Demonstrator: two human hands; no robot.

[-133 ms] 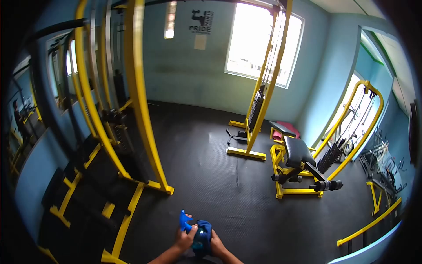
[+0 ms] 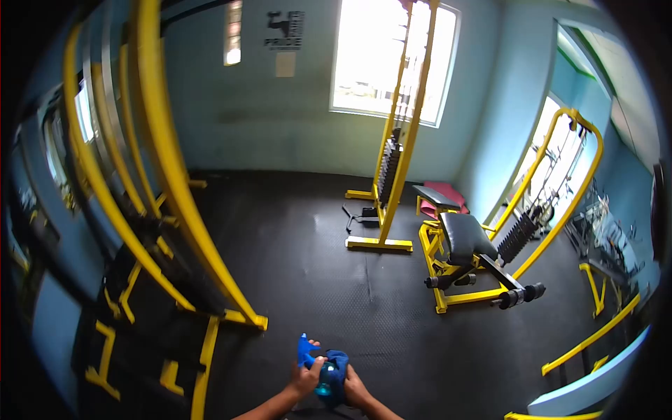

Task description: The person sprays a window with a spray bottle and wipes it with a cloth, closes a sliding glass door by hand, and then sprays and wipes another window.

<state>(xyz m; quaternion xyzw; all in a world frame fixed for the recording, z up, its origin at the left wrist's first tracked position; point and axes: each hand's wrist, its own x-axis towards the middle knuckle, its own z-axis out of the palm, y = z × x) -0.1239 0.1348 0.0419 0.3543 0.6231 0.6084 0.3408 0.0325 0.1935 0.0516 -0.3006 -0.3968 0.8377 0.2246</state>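
Observation:
Near the bottom centre of the head view, my left hand (image 2: 306, 378) is closed round the neck of a spray bottle (image 2: 327, 381) with a blue trigger head (image 2: 304, 348) and a see-through teal body. A dark blue cloth (image 2: 337, 361) lies against the bottle's right side. My right hand (image 2: 355, 386) is closed on this cloth, pressing it against the bottle. The bottle's lower end is dark and hard to make out.
Left stands a tall yellow machine frame (image 2: 168, 161) beside a mirror. Ahead is a yellow weight-stack tower (image 2: 408, 133). A leg machine with a black padded seat (image 2: 464, 238) stands right, near a pink mat (image 2: 448, 192). Black flooring (image 2: 301, 259) lies between them.
The view has swung to the right, so the machines and window sit further left. Both hands, still on the bottle and cloth, appear slightly further right in the picture.

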